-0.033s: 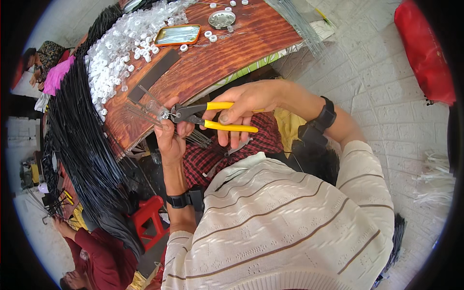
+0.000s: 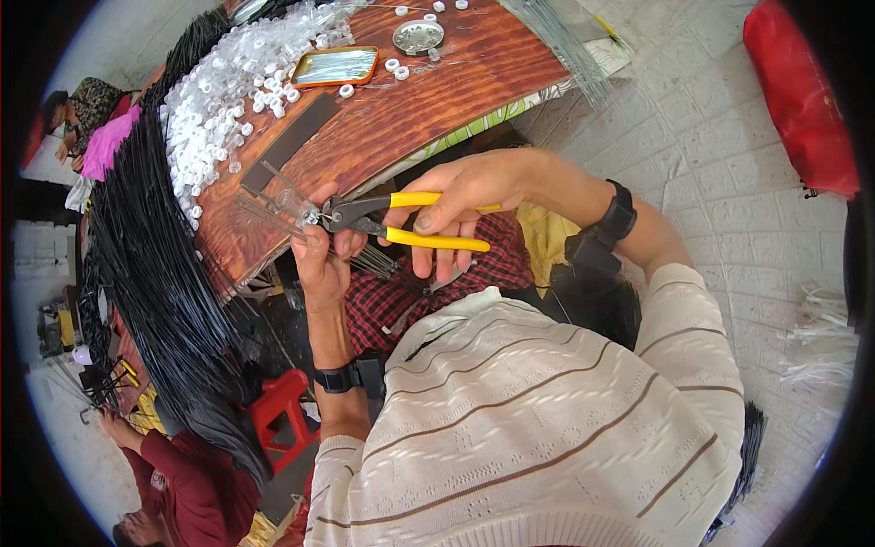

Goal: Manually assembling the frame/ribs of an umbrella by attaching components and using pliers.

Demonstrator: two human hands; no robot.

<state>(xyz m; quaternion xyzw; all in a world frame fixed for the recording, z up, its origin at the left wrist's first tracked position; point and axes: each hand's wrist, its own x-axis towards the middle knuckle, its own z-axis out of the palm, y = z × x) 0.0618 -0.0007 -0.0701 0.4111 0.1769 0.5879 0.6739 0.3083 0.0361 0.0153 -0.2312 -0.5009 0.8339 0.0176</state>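
My right hand [image 2: 456, 196] is closed around a pair of pliers [image 2: 437, 242] with yellow handles and a dark metal head. Its handles are spread apart, with my fingers between and around them. The jaws reach the middle of a bundle of thin metal ribs [image 2: 264, 211], beside a clear plastic piece [image 2: 292, 202]. My left hand [image 2: 321, 255] grips this bundle, and the ribs stick out past both sides of the fingers. What exactly lies between the jaws is too small to tell. Both hands are over my lap at the table's near edge.
On the wooden table [image 2: 474, 77] lie a heap of white and clear plastic rings [image 2: 205, 118], a dark flat bar [image 2: 292, 141], an orange-rimmed tray [image 2: 335, 66] and a round metal lid [image 2: 418, 36]. Long black rods [image 2: 155, 246] hang at left, near a red stool [image 2: 281, 415] and a co-worker [image 2: 196, 488].
The lower yellow handle of the pliers has shifted very slightly to the right. Otherwise the hands and the rib bundle look the same.
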